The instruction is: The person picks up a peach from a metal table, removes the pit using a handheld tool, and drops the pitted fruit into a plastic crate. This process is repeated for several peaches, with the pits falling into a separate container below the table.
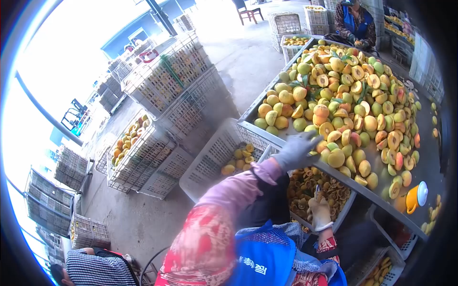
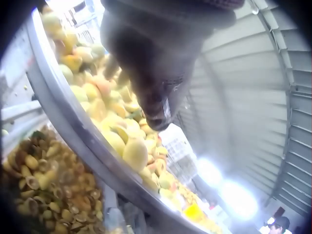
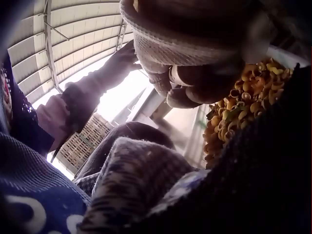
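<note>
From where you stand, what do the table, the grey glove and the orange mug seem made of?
Table: probably metal, satin; its smooth grey rim suggests so. Grey glove: perhaps fabric, matte, showing no shine though blurred. Orange mug: smooth enamel or plastic; even colour fits both.

Table (image 1: pixel 260 134), metal-rimmed, right half of the head view; bearing a broad heap of fruit (image 1: pixel 353 112), whole and halved, green through yellow to orange; green leaves (image 1: pixel 364 89), interspersed; one orange mug (image 1: pixel 412 199), white-lidded, lower right. Floor (image 1: pixel 143 214), grey, left and upper centre; bearing stacked slatted crates, left, and one chair (image 1: pixel 248 14), top centre.
</note>
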Demonstrator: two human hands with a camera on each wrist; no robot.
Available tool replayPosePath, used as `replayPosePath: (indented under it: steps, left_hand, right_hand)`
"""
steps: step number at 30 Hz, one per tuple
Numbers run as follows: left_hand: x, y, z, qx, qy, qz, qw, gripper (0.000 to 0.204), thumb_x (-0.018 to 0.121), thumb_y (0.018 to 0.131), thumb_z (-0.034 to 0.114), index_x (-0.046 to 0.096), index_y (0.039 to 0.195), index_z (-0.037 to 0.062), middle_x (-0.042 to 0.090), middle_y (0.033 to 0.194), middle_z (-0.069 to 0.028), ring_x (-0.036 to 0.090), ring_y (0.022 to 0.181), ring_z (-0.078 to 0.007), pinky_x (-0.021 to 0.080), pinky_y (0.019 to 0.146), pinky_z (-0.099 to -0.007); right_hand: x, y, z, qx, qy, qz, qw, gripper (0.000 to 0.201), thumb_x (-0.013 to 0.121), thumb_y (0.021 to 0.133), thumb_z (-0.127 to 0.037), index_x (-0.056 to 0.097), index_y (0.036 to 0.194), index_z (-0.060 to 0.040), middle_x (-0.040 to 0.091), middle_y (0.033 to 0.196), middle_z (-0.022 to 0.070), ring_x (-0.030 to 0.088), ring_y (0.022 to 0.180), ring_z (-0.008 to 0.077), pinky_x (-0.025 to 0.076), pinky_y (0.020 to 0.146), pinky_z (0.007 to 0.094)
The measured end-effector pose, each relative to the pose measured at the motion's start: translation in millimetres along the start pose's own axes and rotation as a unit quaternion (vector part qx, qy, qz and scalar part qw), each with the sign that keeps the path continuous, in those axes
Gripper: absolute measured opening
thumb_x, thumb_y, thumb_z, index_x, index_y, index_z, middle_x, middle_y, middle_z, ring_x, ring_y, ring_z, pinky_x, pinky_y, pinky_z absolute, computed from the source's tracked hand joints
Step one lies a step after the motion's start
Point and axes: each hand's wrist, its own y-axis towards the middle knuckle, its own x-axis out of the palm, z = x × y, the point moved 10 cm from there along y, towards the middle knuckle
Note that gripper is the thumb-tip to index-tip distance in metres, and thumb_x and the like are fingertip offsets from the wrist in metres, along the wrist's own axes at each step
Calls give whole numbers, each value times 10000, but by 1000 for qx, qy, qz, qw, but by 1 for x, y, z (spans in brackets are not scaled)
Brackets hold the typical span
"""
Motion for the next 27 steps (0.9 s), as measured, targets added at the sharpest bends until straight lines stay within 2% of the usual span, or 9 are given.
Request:
replayPosePath:
  steps: [3, 9, 14, 15, 17, 20, 21, 23, 27]
  left_hand:
    - [57, 37, 53, 221, 105, -20, 969, 681, 728, 724, 368, 479, 1338, 210, 460, 1335, -166, 411, 1279, -347, 416, 942, -509]
    - [68, 73, 57, 161, 139, -147, 966, 646, 682, 722, 464, 531, 1233, 100, 578, 1117, -152, 549, 1070, -348, 439, 849, -487]
    - [41, 79, 16, -24, 19, 67, 997, 536, 638, 784, 483, 600, 1069, 30, 651, 866, -142, 636, 790, -351, 484, 745, -400]
    - [35, 64, -5, -100, -185, 143, 967, 553, 617, 824, 515, 605, 1056, 13, 667, 879, -141, 652, 791, -295, 494, 683, -339]
    - [60, 34, -21, -260, -576, 54, 773, 657, 454, 875, 650, 610, 1047, 35, 659, 830, -115, 640, 710, -190, 505, 601, -301]
    - [94, -20, -20, -322, -735, -27, 596, 701, 349, 886, 687, 510, 1173, 68, 623, 921, -166, 616, 783, -259, 517, 678, -371]
    - [96, -28, -21, -288, -771, 40, 566, 616, 397, 915, 612, 510, 1182, 69, 609, 1004, -163, 596, 902, -275, 501, 805, -415]
    - [110, -47, -26, -272, -762, 73, 583, 561, 436, 928, 568, 553, 1120, 55, 611, 1000, -89, 613, 871, -191, 518, 741, -300]
    - [124, -74, 3, -326, -779, 39, 534, 519, 455, 938, 518, 548, 1115, 39, 596, 980, -85, 589, 891, -203, 491, 800, -325]
  right_hand:
    - [6, -5, -4, 14, 7, -20, 1000, 189, 548, 785, -157, 534, 919, -24, 557, 590, 66, 526, 422, 159, 426, 382, 283]
    - [10, -5, -9, 6, 24, -31, 999, 163, 553, 792, -159, 526, 894, -35, 520, 590, 43, 528, 462, 136, 425, 383, 273]
    - [4, -7, -21, 3, 102, -5, 995, 158, 556, 819, -189, 526, 878, -45, 495, 586, 21, 504, 461, 114, 406, 385, 273]
    - [-1, -9, -32, -64, 123, -2, 990, 129, 560, 834, -163, 535, 880, -45, 519, 634, 49, 528, 488, 151, 424, 409, 296]
    - [-13, 0, -34, -216, 39, 45, 975, 79, 568, 855, -112, 558, 904, -50, 555, 758, 114, 577, 574, 241, 467, 490, 349]
    - [-17, -41, -79, -418, -165, 157, 879, 154, 580, 870, -96, 604, 1019, -69, 581, 912, 193, 618, 801, 381, 494, 699, 439]
    - [-22, -21, -54, -237, -54, 152, 958, 209, 592, 886, -168, 589, 1065, -61, 626, 913, 219, 621, 879, 404, 488, 734, 453]
    - [-13, -39, -63, -273, 1, 115, 955, 311, 563, 911, -275, 570, 1132, -56, 649, 909, 241, 614, 938, 416, 488, 773, 464]
    - [30, -38, -69, -367, -308, 87, 873, 215, 557, 875, -196, 624, 1026, -57, 552, 973, 248, 622, 783, 372, 527, 675, 445]
